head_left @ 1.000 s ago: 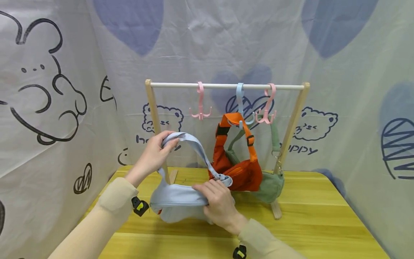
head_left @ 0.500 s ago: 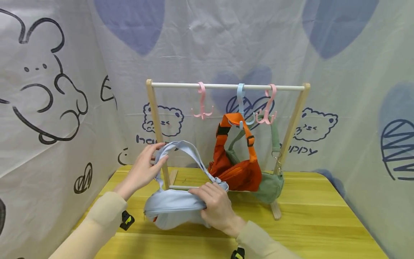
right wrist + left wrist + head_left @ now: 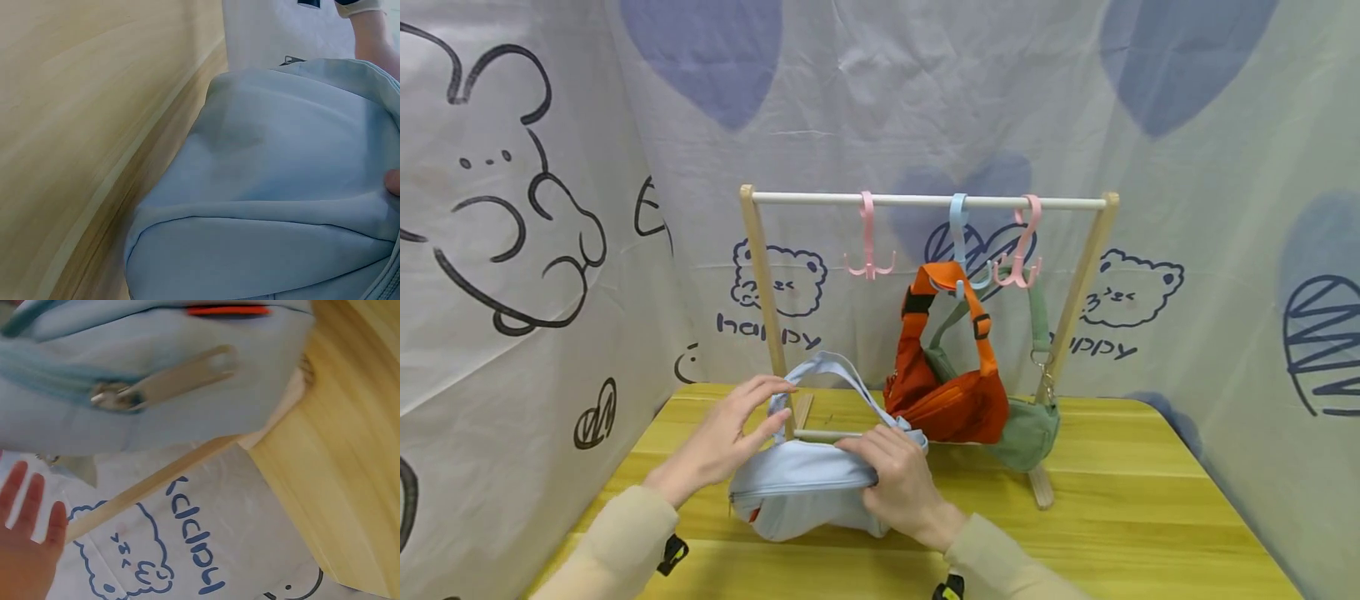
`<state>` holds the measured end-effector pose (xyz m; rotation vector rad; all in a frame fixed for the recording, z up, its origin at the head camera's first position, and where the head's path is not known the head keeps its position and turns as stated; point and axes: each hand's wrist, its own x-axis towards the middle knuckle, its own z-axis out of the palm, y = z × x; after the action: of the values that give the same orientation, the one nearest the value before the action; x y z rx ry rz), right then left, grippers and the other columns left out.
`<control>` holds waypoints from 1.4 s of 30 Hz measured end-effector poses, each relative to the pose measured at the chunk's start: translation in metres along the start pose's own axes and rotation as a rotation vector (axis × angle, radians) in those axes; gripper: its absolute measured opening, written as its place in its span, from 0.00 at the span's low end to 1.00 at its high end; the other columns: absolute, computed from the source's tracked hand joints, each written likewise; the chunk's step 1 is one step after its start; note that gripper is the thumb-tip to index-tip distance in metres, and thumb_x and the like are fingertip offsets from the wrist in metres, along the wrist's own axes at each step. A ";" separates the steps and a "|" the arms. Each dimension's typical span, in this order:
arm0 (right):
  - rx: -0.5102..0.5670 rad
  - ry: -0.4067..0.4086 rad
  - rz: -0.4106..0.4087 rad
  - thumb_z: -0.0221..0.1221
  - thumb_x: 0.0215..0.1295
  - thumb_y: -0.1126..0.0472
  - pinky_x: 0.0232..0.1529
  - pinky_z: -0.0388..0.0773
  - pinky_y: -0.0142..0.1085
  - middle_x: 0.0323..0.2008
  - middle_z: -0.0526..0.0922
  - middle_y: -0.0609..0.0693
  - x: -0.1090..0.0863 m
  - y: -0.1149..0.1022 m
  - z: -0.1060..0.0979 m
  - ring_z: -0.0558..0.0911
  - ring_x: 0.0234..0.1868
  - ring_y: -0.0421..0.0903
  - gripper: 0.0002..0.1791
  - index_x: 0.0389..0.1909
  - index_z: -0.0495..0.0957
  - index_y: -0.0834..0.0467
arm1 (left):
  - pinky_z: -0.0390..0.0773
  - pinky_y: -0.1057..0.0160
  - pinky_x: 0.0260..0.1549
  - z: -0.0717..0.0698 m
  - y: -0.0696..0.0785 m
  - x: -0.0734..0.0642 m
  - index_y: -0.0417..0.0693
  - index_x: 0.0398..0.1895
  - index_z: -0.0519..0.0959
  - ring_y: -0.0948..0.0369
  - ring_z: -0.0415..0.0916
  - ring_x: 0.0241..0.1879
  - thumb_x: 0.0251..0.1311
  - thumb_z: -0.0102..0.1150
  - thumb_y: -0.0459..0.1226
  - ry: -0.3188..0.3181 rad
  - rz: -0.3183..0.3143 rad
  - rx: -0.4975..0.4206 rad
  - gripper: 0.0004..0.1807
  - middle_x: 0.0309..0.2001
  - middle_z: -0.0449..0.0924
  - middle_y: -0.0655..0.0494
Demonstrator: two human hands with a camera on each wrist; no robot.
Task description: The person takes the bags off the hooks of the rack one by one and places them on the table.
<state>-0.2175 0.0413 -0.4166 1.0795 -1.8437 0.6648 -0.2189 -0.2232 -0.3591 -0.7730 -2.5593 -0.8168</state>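
Note:
A light blue zippered bag is at the front of the wooden table. My right hand grips its top edge at the right, thumb toward me. The bag's strap arches upward behind it. Beside the strap's left end is my left hand, fingers extended and parted from the thumb. The left wrist view shows straight, spread fingers away from the bag's metal zip pull. In the right wrist view the bag's smooth side fills much of the picture, with only one fingertip visible.
A rack with a white bar stands behind the bag. Pink hooks and a blue hook hang from it. An orange-red waist bag and a green bag hang at the right. Printed cloth encloses the table.
My left hand lets go of the strap and moves down and left. The strap sinks lower. The light blue bag shifts slightly left and down, still gripped by my right hand.

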 end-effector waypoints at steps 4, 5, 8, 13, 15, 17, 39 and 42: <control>0.027 0.010 0.024 0.60 0.30 0.81 0.39 0.78 0.32 0.32 0.86 0.44 -0.001 0.001 0.001 0.83 0.33 0.40 0.33 0.43 0.84 0.54 | 0.70 0.34 0.62 0.006 -0.003 -0.010 0.59 0.65 0.75 0.47 0.72 0.67 0.70 0.56 0.45 -0.058 0.102 0.028 0.22 0.67 0.76 0.56; 0.033 0.013 0.031 0.60 0.31 0.81 0.39 0.78 0.32 0.31 0.86 0.44 -0.001 0.002 0.001 0.83 0.33 0.40 0.32 0.43 0.84 0.54 | 0.70 0.34 0.62 0.007 -0.004 -0.012 0.58 0.65 0.76 0.47 0.72 0.67 0.68 0.57 0.45 -0.071 0.125 0.036 0.22 0.66 0.77 0.56; 0.046 0.022 0.048 0.61 0.33 0.81 0.39 0.79 0.32 0.32 0.87 0.45 -0.002 0.003 0.002 0.83 0.33 0.40 0.32 0.44 0.84 0.53 | 0.70 0.37 0.64 0.010 -0.008 -0.015 0.56 0.63 0.78 0.48 0.73 0.67 0.65 0.60 0.46 -0.104 0.181 0.058 0.23 0.64 0.79 0.58; 0.070 0.035 0.056 0.60 0.32 0.81 0.42 0.80 0.34 0.33 0.87 0.46 -0.002 0.005 0.002 0.84 0.35 0.41 0.32 0.43 0.84 0.54 | 0.69 0.42 0.66 0.011 -0.014 -0.018 0.56 0.60 0.79 0.53 0.76 0.63 0.58 0.66 0.54 -0.121 0.239 0.145 0.27 0.59 0.82 0.60; 0.074 0.037 0.057 0.59 0.31 0.82 0.44 0.80 0.34 0.34 0.87 0.46 -0.002 0.007 0.002 0.84 0.36 0.42 0.32 0.42 0.84 0.55 | 0.68 0.42 0.67 0.012 -0.016 -0.019 0.56 0.58 0.80 0.55 0.77 0.61 0.56 0.67 0.57 -0.118 0.256 0.186 0.29 0.57 0.83 0.62; 0.069 0.035 0.053 0.57 0.29 0.82 0.46 0.80 0.35 0.34 0.87 0.46 -0.001 0.008 0.001 0.84 0.37 0.42 0.33 0.42 0.84 0.55 | 0.69 0.43 0.67 0.013 -0.017 -0.021 0.55 0.58 0.79 0.56 0.78 0.59 0.54 0.68 0.60 -0.112 0.256 0.211 0.32 0.55 0.83 0.63; 0.123 0.120 0.118 0.58 0.32 0.82 0.41 0.78 0.35 0.35 0.86 0.48 0.001 0.004 0.000 0.81 0.36 0.44 0.31 0.42 0.82 0.57 | 0.76 0.74 0.42 0.054 -0.027 -0.046 0.48 0.45 0.79 0.71 0.78 0.39 0.48 0.71 0.24 0.331 0.105 -0.246 0.20 0.38 0.83 0.54; 0.157 0.100 0.167 0.61 0.35 0.82 0.40 0.79 0.33 0.36 0.85 0.49 0.000 0.002 0.000 0.81 0.37 0.44 0.30 0.44 0.82 0.57 | 0.76 0.75 0.38 0.057 -0.026 -0.045 0.47 0.39 0.78 0.73 0.77 0.35 0.46 0.70 0.22 0.394 0.105 -0.268 0.19 0.33 0.83 0.55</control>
<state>-0.2188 0.0422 -0.4168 0.9797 -1.8324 0.9586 -0.2076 -0.2233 -0.4350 -0.7303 -2.0720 -1.1640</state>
